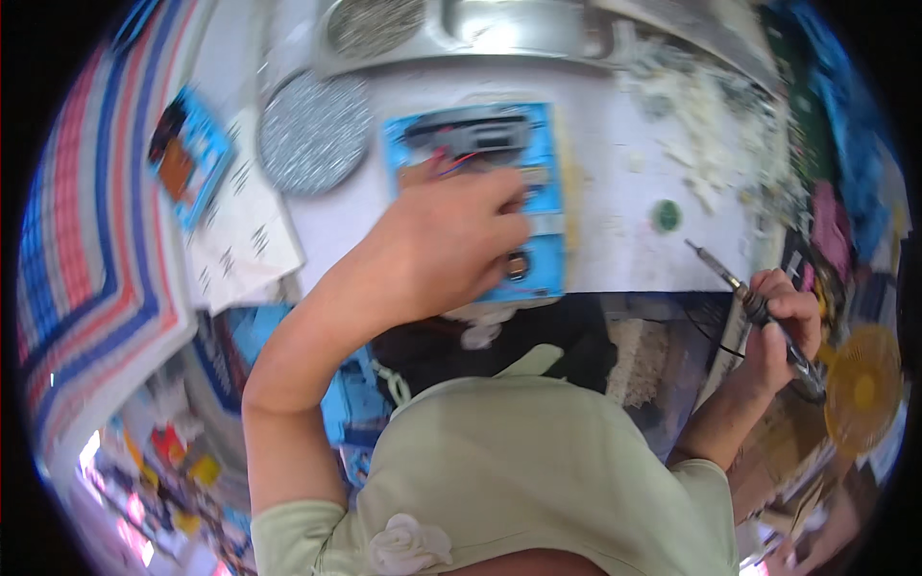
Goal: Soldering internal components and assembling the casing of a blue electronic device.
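Note:
On the white work surface lies a blue plastic casing with a grey and black insert in its upper part. Thin red and blue wires run beside the insert. My left hand reaches over the casing with its fingers curled together. The hand is blurred, and what its fingertips grip is hidden. A small round dark part shows below those fingers. At the right, my right hand closes around the handle of a soldering iron. Its metal tip points up and left, apart from the casing.
A round grey plate lies left of the casing, near marked white paper and another blue casing. A metal tray stands behind. Pale loose pieces and a small green disc lie to the right.

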A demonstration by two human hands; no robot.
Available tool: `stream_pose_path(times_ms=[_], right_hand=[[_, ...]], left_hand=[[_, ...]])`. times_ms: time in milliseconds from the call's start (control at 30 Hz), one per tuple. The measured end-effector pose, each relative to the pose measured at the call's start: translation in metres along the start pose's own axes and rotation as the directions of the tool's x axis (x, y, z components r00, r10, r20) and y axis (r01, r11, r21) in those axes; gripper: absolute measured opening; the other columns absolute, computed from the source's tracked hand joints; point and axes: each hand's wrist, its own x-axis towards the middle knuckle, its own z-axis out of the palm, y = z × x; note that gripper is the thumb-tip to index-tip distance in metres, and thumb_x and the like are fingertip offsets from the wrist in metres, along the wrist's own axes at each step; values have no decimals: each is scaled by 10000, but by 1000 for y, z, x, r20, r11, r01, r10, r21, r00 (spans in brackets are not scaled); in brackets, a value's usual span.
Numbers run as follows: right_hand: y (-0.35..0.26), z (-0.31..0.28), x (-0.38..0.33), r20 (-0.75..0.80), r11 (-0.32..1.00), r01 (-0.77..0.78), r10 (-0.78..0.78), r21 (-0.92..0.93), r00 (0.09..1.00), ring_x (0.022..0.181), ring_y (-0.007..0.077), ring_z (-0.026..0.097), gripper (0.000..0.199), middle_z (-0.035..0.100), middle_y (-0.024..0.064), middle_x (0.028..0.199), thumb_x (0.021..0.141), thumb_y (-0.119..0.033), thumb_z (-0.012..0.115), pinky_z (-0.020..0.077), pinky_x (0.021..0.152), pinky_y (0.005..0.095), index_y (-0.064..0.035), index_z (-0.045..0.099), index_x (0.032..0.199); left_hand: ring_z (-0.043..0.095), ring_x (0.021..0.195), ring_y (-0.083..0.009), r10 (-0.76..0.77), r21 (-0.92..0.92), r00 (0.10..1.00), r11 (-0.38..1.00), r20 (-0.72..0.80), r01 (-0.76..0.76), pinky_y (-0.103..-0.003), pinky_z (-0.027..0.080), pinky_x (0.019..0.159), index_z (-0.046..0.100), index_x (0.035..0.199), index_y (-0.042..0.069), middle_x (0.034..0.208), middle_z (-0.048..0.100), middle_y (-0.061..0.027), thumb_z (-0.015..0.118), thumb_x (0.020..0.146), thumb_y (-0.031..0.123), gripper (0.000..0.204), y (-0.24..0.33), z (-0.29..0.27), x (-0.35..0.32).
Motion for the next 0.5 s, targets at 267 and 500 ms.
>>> stream_pose_path(times_ms=[267, 500], right_hand=[[-56, -136, -103, -768, 950, -65, -206, -306, 606, 798, 133, 582, 115, 598, 78, 908, 871, -22, 596, 464, 757, 228, 21, 617, 976], [-32, -150, -70, -834, 823, -349, -245, -449, 495, 827, 111, 596, 78, 644, 42, 916, 922, -60, 635, 471, 757, 244, -10, 671, 970]], left_hand=[[658, 869, -317, 23, 32, 999, 999, -46, -21, -400, 542, 737, 652, 892, 34, 975, 637, -118, 749, 725, 33, 193, 7, 5, -1], [681, 913, -328, 80, 116, 988, 991, -133, -64, -402, 562, 769, 700, 986, 30, 1028, 668, -139, 761, 739, 32, 254, -2, 9, -16]])
